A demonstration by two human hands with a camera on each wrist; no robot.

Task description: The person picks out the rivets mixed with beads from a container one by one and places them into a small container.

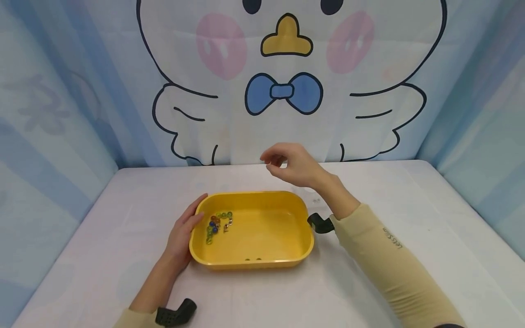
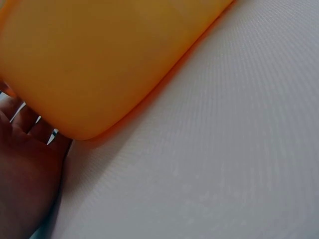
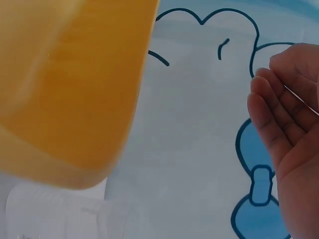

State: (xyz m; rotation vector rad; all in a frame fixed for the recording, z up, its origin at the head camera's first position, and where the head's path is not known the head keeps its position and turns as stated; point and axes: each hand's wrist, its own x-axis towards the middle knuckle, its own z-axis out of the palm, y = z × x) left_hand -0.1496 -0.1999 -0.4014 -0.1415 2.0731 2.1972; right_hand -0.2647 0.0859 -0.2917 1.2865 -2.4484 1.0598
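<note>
A yellow plastic tray (image 1: 262,232) stands on the table. Towards its left side lies a loose cluster of small glassy beads (image 1: 213,223), green, blue and amber, with a few shiny clear or metallic bits. My left hand (image 1: 180,237) holds the tray's left end, thumb at the rim and fingers along the outside wall; the left wrist view shows those fingers (image 2: 40,127) against the wall. Above the table's far edge, beyond the tray, my right hand (image 1: 293,164) hovers with fingers loosely bent and a gap between thumb and forefinger. Nothing shows in its grasp.
Behind the tray's right end, partly hidden by my right arm, stands a clear plastic container (image 3: 60,214). A pale cloth (image 1: 102,255) covers the table. Patterned curtains (image 1: 283,132) close off the back and both sides.
</note>
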